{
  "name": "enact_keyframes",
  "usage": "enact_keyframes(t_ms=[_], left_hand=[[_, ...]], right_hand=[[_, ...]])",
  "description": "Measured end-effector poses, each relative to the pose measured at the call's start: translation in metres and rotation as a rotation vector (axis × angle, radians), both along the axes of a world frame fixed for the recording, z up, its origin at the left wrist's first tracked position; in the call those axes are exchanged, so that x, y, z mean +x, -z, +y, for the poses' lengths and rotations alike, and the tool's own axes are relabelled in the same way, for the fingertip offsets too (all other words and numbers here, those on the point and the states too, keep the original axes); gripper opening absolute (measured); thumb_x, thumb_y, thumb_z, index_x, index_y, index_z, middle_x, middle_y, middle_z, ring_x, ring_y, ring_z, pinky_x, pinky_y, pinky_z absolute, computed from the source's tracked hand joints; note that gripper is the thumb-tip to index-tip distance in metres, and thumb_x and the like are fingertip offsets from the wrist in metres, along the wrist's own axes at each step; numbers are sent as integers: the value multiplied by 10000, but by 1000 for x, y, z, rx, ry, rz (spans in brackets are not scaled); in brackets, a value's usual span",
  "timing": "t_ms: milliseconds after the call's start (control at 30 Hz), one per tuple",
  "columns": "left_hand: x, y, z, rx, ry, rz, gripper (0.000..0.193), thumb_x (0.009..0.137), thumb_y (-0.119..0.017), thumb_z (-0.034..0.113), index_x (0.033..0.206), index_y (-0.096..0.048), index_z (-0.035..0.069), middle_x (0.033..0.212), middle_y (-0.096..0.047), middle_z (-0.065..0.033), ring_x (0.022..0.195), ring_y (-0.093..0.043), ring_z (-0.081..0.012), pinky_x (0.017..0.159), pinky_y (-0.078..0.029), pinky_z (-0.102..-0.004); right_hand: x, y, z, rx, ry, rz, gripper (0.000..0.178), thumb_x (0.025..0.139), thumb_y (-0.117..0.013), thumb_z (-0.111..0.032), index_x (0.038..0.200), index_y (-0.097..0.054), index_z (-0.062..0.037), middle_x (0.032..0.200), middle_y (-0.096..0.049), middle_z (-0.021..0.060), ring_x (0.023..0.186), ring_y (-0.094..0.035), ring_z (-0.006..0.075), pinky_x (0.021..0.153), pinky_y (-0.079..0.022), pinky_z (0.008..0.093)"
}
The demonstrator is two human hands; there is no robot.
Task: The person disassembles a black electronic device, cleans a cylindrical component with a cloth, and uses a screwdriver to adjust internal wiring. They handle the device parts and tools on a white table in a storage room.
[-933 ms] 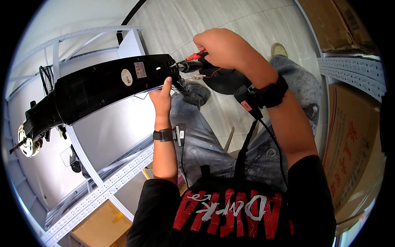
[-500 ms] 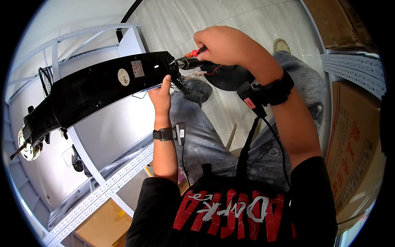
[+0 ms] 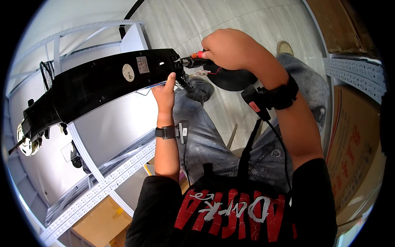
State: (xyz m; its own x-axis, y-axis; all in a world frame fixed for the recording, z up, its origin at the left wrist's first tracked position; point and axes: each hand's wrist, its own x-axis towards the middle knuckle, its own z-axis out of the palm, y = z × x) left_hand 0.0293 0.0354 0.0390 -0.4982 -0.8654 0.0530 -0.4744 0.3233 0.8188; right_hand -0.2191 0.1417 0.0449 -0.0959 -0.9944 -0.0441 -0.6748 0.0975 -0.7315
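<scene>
A long black casing that looks like an electric scooter deck [image 3: 92, 86] stretches from the far left to the middle, with two pale stickers on its upward face. At its left end sits a pale wheel hub [image 3: 28, 142]. My left hand [image 3: 165, 96] is closed round the near edge by the right end, thumb on top. My right hand [image 3: 228, 47] grips a red and orange screwdriver [image 3: 197, 54], its tip at the metal joint [image 3: 187, 62]; the exact contact is too small to tell. Thin red wires [image 3: 214, 73] hang below, beside a black rounded part [image 3: 232, 79].
A white perforated metal rack [image 3: 105, 185] runs along the left, partly under the deck. Cardboard boxes [image 3: 354, 144] stand on shelving at the right, and another box [image 3: 101, 220] lies lower left. My legs [image 3: 205, 131] are below the work, over a grey floor [image 3: 181, 24].
My right hand has moved slightly right and down, and less of the screwdriver's handle shows. The deck and my left hand appear shifted a little to the right in view.
</scene>
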Motion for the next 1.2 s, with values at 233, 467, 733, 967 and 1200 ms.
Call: enact_keyframes(t_ms=[233, 467, 733, 967, 1200], left_hand=[[-3, 2, 1, 5, -27, 83, 288, 826, -701, 93, 1063, -602, -38, 995, -622, -40, 873, -554, -137, 817, -451, -274], [-3, 1, 1, -35, -5, 54, 284, 819, -706, 87, 1057, -608, -33, 976, -626, -43, 857, -557, -136, 807, -452, -273], [-5, 0, 2, -67, 5, 85, 276, 812, -717, 90, 1035, -616, -37, 946, -633, -40, 828, -560, -131, 783, -459, -272], [-4, 2, 1, -54, -9, 94, 244, 812, -726, 106, 989, -637, -37, 893, -649, -42, 778, -566, -124, 743, -464, -270], [-4, 0, 2, -68, -20, 69, 246, 803, -737, 123, 968, -648, -36, 860, -658, -47, 760, -579, -127, 723, -474, -276]], right_hand=[[1, 0, 4, -64, 22, -59, 219, 822, -644, -235, 816, -619, -18, 718, -608, 145, 716, -594, 338, 622, -449, 425], [-4, -4, 1, -40, -34, -58, 167, 789, -671, -206, 856, -638, -57, 724, -615, 122, 722, -596, 328, 627, -451, 419], [-1, 10, 0, -117, 83, 47, 223, 872, -576, -272, 875, -683, -76, 728, -628, 120, 729, -598, 327, 635, -454, 432], [-2, 22, -8, -2, 7, -89, 273, 870, -582, -287, 768, -604, -35, 701, -600, 128, 681, -569, 326, 624, -438, 429], [-6, 4, -5, -100, -12, -48, 206, 781, -659, -242, 793, -635, -38, 703, -605, 134, 684, -578, 322, 608, -438, 425]])
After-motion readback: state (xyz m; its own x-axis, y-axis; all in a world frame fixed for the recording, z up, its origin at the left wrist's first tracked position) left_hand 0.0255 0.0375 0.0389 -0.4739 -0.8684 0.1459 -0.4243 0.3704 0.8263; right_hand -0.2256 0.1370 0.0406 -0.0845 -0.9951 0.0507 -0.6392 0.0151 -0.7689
